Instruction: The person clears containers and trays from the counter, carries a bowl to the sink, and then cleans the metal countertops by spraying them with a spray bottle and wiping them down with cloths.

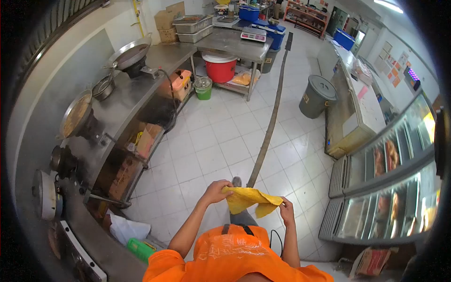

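Note:
A yellow cloth [251,199] is stretched between my two hands in front of my orange shirt. My left hand [217,191] pinches its upper left corner, and the fingers are closed on it. On the other side, my right hand [286,209] grips the right edge of the cloth. The middle of the cloth sags and folds, with its lower edge hanging loose above the floor.
Along the left runs a steel counter [127,94] with a large wok [77,113] and another wok [131,51]. Glass-door display fridges [385,197] stand at right. A grey lidded bin [318,96], a red tub [220,70] and a long dark strip [271,122] are on the far side.

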Action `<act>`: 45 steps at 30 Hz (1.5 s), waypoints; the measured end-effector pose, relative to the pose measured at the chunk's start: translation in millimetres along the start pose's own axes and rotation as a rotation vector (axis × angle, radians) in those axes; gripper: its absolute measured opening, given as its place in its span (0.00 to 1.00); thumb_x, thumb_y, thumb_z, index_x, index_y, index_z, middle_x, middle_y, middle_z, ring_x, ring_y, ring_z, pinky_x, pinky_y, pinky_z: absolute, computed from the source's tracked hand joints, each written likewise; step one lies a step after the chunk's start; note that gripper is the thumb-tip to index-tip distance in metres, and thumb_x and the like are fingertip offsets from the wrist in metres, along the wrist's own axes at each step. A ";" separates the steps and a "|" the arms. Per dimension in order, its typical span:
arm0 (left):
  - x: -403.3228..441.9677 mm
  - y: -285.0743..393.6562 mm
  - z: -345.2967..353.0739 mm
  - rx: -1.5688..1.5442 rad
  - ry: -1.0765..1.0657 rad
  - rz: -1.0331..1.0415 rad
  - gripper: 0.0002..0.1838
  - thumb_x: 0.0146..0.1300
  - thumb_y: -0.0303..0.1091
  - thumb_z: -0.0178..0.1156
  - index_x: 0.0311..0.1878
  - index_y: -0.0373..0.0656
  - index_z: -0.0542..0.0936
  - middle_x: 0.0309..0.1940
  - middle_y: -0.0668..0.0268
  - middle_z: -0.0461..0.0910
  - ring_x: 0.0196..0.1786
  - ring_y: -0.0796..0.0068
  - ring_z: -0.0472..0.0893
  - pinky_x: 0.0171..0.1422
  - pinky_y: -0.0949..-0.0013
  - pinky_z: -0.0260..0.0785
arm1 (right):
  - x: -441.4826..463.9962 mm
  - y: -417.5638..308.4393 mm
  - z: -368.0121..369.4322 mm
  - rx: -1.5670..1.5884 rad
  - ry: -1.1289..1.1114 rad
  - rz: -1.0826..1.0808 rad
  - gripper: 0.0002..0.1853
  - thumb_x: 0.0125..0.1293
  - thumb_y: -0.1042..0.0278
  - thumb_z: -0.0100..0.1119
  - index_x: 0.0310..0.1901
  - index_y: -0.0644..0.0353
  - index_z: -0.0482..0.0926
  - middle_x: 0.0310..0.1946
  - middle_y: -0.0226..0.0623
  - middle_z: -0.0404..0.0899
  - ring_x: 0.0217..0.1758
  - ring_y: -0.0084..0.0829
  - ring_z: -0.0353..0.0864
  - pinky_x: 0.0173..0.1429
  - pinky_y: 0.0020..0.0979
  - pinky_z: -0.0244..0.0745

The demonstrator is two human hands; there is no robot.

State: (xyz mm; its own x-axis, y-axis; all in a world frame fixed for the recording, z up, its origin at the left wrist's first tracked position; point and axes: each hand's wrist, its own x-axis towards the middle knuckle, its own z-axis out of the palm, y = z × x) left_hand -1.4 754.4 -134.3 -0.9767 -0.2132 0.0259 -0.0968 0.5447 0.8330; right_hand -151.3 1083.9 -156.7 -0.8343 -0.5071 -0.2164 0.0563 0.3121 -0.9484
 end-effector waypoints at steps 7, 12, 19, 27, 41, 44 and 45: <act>210.7 -82.7 -75.8 -0.017 0.189 -0.184 0.11 0.59 0.36 0.69 0.42 0.43 0.82 0.36 0.65 0.84 0.38 0.71 0.81 0.46 0.68 0.73 | 303.4 -60.9 20.5 -0.100 -0.124 -0.210 0.12 0.70 0.73 0.52 0.51 0.66 0.80 0.41 0.33 0.84 0.46 0.22 0.80 0.52 0.26 0.74; 346.4 -123.8 -154.4 -0.143 0.335 -0.300 0.12 0.59 0.37 0.69 0.42 0.42 0.82 0.33 0.64 0.84 0.38 0.73 0.83 0.46 0.68 0.74 | 499.6 -154.2 55.8 -0.201 -0.205 -0.241 0.12 0.69 0.71 0.53 0.50 0.64 0.82 0.41 0.35 0.85 0.48 0.26 0.81 0.52 0.29 0.75; 621.4 -206.4 -241.8 -0.398 0.353 -0.500 0.15 0.60 0.38 0.70 0.46 0.42 0.81 0.39 0.62 0.84 0.36 0.74 0.83 0.40 0.67 0.76 | 817.3 -185.5 78.3 -0.219 -0.209 -0.216 0.14 0.68 0.69 0.54 0.50 0.65 0.82 0.42 0.39 0.86 0.47 0.29 0.83 0.53 0.32 0.75; 977.3 -201.9 -363.8 -0.162 0.610 0.073 0.12 0.61 0.36 0.67 0.43 0.41 0.79 0.37 0.61 0.83 0.43 0.63 0.84 0.47 0.62 0.74 | 1099.8 -355.2 26.0 -0.077 0.125 -0.498 0.15 0.68 0.75 0.51 0.54 0.62 0.81 0.49 0.39 0.84 0.52 0.27 0.81 0.58 0.30 0.72; 1180.7 -375.5 -304.8 -0.097 0.635 -0.492 0.21 0.60 0.25 0.63 0.58 0.52 0.78 0.58 0.65 0.78 0.58 0.66 0.78 0.54 0.62 0.75 | 1410.7 -258.7 57.1 -0.773 -0.216 -0.207 0.38 0.64 0.52 0.61 0.69 0.66 0.62 0.69 0.60 0.61 0.75 0.54 0.56 0.77 0.50 0.48; 1137.4 -382.3 -270.8 -0.124 0.745 -0.652 0.20 0.60 0.24 0.62 0.57 0.42 0.77 0.54 0.61 0.80 0.54 0.66 0.79 0.53 0.65 0.74 | 1443.9 -252.4 126.0 -0.959 0.014 -0.169 0.52 0.63 0.35 0.55 0.73 0.72 0.50 0.73 0.71 0.46 0.79 0.63 0.40 0.79 0.56 0.36; 1111.7 -389.0 -253.3 -0.100 0.782 -0.641 0.19 0.61 0.24 0.62 0.56 0.42 0.78 0.54 0.60 0.80 0.54 0.65 0.79 0.54 0.66 0.74 | 1461.5 -243.5 137.3 -1.013 0.118 -0.213 0.56 0.63 0.30 0.52 0.74 0.74 0.46 0.73 0.74 0.41 0.79 0.65 0.35 0.79 0.57 0.32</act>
State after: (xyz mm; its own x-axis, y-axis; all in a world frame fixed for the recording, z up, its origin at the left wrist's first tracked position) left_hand -1001.0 100.1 -289.6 -0.3435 -0.9317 -0.1177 -0.5067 0.0784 0.8586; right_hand -1309.0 156.5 -273.9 -0.8242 -0.5663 0.0081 -0.5398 0.7813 -0.3134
